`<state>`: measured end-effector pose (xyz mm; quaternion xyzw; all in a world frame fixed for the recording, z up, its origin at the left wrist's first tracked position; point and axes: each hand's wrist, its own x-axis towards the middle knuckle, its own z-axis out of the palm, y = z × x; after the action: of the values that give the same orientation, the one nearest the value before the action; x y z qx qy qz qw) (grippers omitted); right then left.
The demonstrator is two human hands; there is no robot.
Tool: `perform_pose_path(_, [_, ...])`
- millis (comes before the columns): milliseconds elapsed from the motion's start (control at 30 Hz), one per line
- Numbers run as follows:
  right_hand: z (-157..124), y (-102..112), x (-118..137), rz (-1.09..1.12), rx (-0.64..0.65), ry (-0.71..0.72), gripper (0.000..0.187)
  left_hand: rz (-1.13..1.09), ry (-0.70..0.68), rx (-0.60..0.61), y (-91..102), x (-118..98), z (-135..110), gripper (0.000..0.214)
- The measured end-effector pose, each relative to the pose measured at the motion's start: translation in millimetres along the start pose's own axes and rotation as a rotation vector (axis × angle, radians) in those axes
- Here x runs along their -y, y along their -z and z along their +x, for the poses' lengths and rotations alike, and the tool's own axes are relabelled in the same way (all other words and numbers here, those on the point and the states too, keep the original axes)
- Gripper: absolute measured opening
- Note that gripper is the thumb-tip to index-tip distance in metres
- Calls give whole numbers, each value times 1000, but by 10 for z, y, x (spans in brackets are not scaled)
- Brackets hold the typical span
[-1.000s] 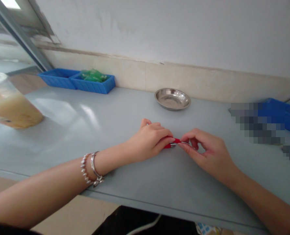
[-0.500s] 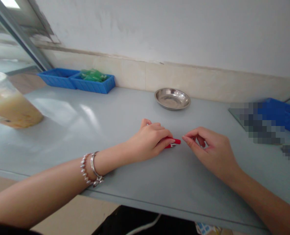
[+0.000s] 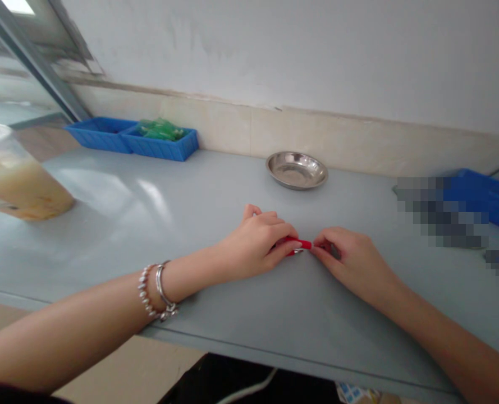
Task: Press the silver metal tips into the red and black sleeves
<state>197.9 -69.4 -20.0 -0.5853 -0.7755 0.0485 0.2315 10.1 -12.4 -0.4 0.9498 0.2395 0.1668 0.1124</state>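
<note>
My left hand (image 3: 257, 240) rests on the grey table (image 3: 190, 224) with its fingers closed round a small red object (image 3: 300, 244) that has a silver part underneath. Only the red tip pokes out past the thumb. My right hand (image 3: 350, 262) lies just to the right, fingers curled and pinched together at that red tip. Whether the pinch holds a small piece of its own is hidden. Bracelets sit on my left wrist (image 3: 159, 290).
A shallow steel dish (image 3: 297, 169) stands behind the hands near the wall. Two blue trays (image 3: 131, 139), one with green pieces, sit at the back left. A clear jar (image 3: 17, 179) is at the far left, another blue tray (image 3: 489, 196) at the right.
My right hand drew a little away from the red object half a second ago, then came back and pinched at its tip, fingers more curled. The left hand stayed still.
</note>
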Motion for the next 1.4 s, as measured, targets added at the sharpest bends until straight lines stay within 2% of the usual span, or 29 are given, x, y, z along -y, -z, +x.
perform_pose_path(200, [-6, -1, -4, -4, 5, 4, 13, -16, 2, -26, -6, 2, -6, 18])
perform_pose_path(400, [-1, 4, -4, 10, 60, -37, 11, -30, 19, -123, -6, 1, -13, 19])
perform_pose_path(633, [1, 6, -15, -3, 66, -23, 10, -36, 6, -200, 21, -16, -9, 14])
perform_pose_path(1167, [13, 8, -9, 19, 103, -74, 11, 10, 32, -180, -2, 4, -4, 16])
perform_pose_path(1400, [9, 8, -5, 17, 98, -86, 10, 35, 67, -63, -10, 14, 4, 18])
